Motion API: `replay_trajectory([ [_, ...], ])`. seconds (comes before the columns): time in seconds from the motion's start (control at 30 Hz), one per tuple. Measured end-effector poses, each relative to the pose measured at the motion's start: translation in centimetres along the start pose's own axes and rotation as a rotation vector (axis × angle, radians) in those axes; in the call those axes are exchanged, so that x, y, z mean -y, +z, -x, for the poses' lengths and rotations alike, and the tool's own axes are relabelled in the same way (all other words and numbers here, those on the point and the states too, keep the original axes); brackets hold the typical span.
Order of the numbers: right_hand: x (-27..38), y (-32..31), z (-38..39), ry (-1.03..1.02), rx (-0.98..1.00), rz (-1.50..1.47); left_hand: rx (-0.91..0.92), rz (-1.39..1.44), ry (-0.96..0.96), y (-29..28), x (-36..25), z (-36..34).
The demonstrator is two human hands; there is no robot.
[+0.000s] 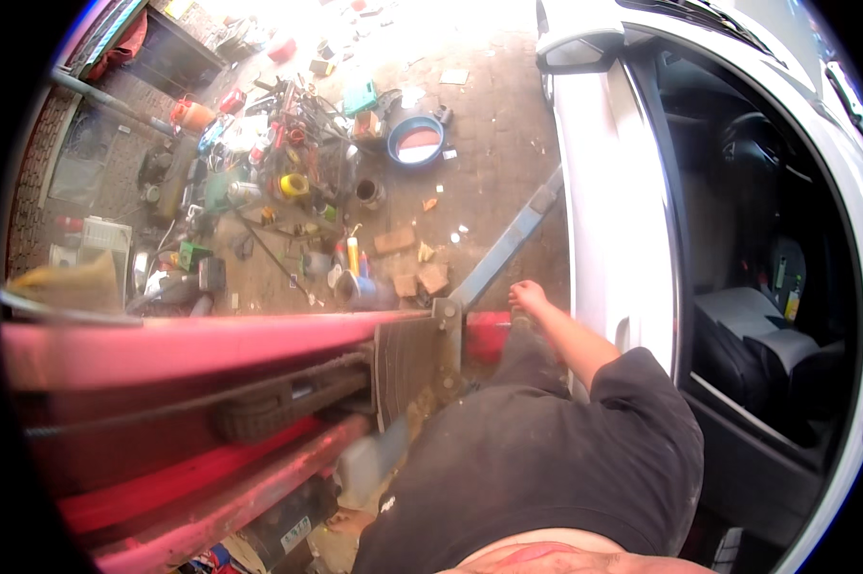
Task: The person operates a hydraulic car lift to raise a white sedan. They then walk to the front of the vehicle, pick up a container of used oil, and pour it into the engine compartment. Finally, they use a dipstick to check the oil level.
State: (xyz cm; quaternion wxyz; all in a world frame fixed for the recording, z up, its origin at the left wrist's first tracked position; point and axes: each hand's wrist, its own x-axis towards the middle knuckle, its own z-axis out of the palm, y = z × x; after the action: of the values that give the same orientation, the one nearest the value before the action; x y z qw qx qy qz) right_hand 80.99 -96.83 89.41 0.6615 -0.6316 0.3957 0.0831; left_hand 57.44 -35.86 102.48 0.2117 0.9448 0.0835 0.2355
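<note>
My right hand [525,296] hangs beside the white car [603,220] with its fingers curled and nothing visible in them. It is near a blue metal lift arm [498,249], above a red block-like part [487,330]. The pink-red lift column [192,349] fills the left foreground, with a dark metal bracket [407,368] at its end. What seems to be my left hand [348,519] shows small and partly hidden below the column; I cannot make out its fingers clearly.
Cluttered tools and containers [259,172] cover the paved ground to the left and ahead. A blue-rimmed round basin [415,124] and several bricks [395,239] lie ahead. The car's dark window opening [747,249] is on my right, showing seats inside.
</note>
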Motion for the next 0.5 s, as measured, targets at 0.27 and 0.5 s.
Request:
replay_trajectory([
  [0.27,13.7,-4.0,-6.8,0.028,0.077,0.015,0.452,0.076,-0.386,15.2,-16.4,-7.2],
  [0.5,22.1,-4.7,-13.7,0.124,0.146,0.067,1.06,0.615,-1.073,29.6,-29.8,-20.1],
])
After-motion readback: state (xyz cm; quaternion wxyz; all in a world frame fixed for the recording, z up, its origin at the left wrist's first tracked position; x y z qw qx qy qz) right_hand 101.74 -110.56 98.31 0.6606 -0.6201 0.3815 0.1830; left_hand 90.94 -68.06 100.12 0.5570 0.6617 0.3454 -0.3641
